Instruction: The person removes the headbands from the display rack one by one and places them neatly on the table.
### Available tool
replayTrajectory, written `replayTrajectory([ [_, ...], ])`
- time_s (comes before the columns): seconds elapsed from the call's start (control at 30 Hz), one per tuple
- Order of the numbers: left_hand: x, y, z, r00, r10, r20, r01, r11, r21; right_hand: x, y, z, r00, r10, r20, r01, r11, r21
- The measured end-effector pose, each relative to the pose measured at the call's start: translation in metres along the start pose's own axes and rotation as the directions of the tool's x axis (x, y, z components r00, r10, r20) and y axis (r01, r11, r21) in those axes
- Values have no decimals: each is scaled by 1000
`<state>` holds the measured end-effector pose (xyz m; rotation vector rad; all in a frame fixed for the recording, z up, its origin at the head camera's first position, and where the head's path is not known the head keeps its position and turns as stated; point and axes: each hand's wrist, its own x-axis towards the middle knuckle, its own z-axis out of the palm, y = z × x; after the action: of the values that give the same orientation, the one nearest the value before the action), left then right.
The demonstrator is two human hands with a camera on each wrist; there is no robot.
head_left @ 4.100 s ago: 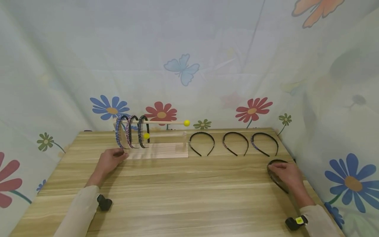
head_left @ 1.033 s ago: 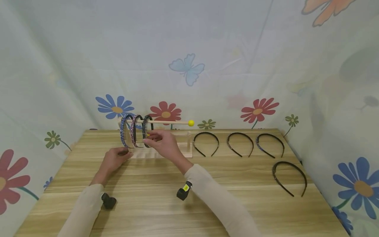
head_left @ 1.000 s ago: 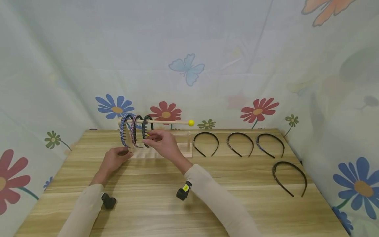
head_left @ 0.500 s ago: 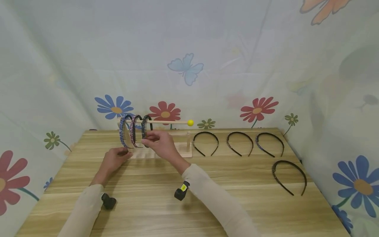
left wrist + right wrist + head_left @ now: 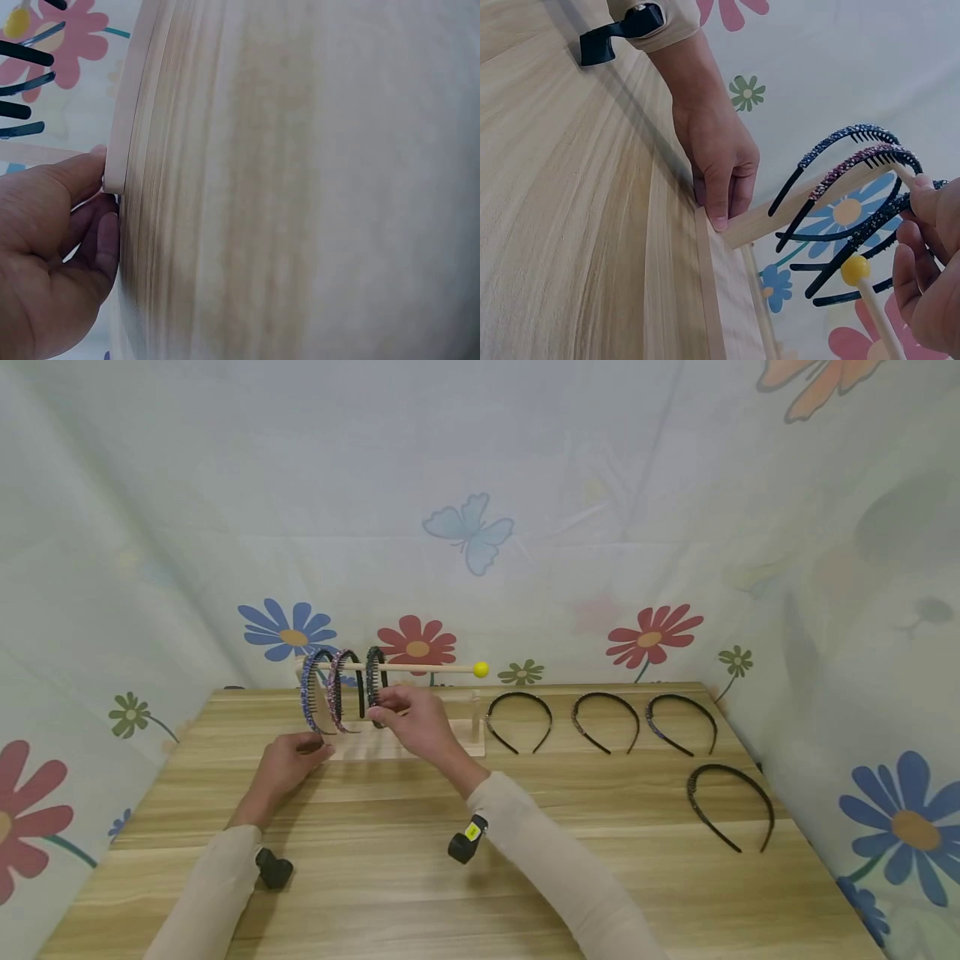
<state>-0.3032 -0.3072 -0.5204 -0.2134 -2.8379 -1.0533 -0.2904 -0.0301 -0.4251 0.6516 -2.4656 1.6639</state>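
1. Right grip (image 5: 420, 720) clamps the dark headband (image 5: 372, 675), arched over the upper rod (image 5: 435, 668); sliding it left could snag the pink headband (image 5: 334, 693).
2. Left grip (image 5: 283, 770) pinches the wooden base (image 5: 360, 747); slackening could let it shift.

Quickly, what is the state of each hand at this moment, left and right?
Left hand: closed, holding a corner of the wooden stand.
Right hand: closed, pinching the dark headband at the stand.
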Motion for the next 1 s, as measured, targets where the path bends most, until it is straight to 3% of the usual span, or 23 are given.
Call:
replayTrajectory([
  [0.57,1,-1,-1,1000,-1,20,1,1000,-2,-4,-6,-31,997,-36,-61,33,998,-53],
  [0.8,1,0,-2,1000,-11,28,11,1000,1,-6,-9,-38,992,-96,-80,94,995,-29],
  [1.0,1,0,-1,999,-7,31,7,1000,-1,-9,-9,-47,989,-102,-105,101,995,-14],
])
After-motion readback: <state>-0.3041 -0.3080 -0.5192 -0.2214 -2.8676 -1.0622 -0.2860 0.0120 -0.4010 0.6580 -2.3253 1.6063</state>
